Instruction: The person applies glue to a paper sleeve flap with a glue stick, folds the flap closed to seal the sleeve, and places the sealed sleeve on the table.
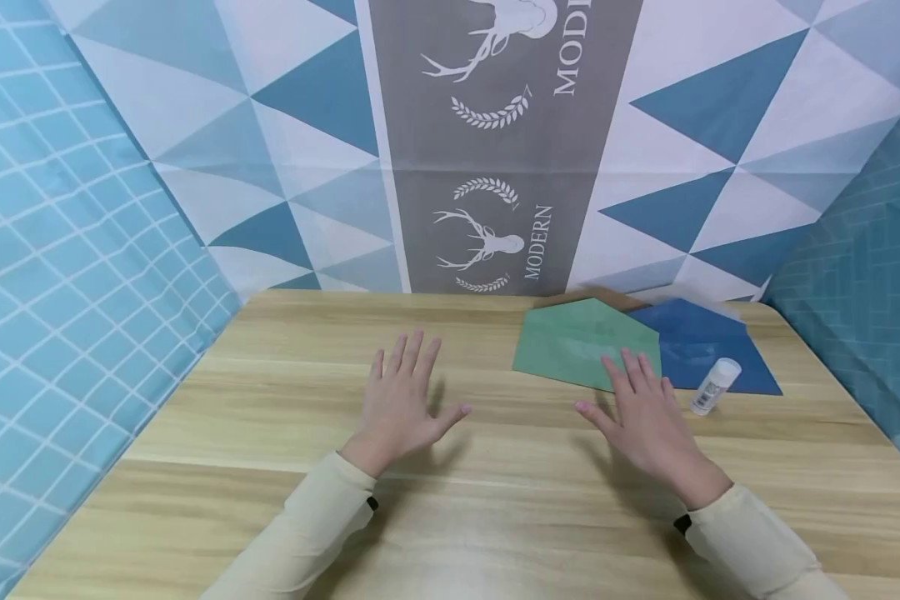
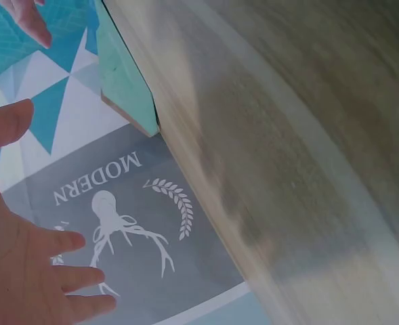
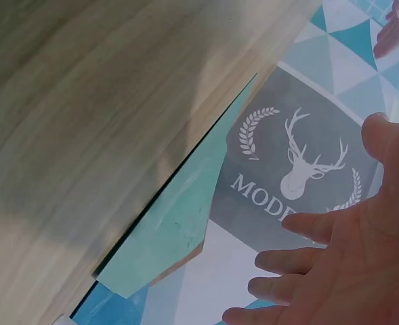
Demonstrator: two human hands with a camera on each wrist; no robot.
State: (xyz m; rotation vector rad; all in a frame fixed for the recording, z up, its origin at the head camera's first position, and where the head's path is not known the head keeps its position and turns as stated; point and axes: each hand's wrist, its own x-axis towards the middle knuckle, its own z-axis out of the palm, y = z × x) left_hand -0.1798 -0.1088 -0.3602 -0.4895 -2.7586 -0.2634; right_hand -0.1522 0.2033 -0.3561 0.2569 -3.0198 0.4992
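Note:
Both hands are held over the wooden table with palms down and fingers spread, holding nothing. My left hand [image 1: 401,408] is left of centre, over bare wood. My right hand [image 1: 651,429] is in front of a green paper envelope [image 1: 581,346], its fingertips overlapping the envelope's lower right edge in the head view. The green envelope looks like it has a pointed flap at the far side. Partly beneath it lies a blue envelope [image 1: 746,358] of similar shape. A white glue stick [image 1: 716,386] is right of my right hand, by the blue envelope's near edge.
A brown paper edge [image 1: 600,294] shows behind the green envelope, and a pale one behind the blue. The wooden table [image 1: 480,508] meets a patterned cloth backdrop [image 1: 322,125] at its far edge. Blue cloths hang at both sides.

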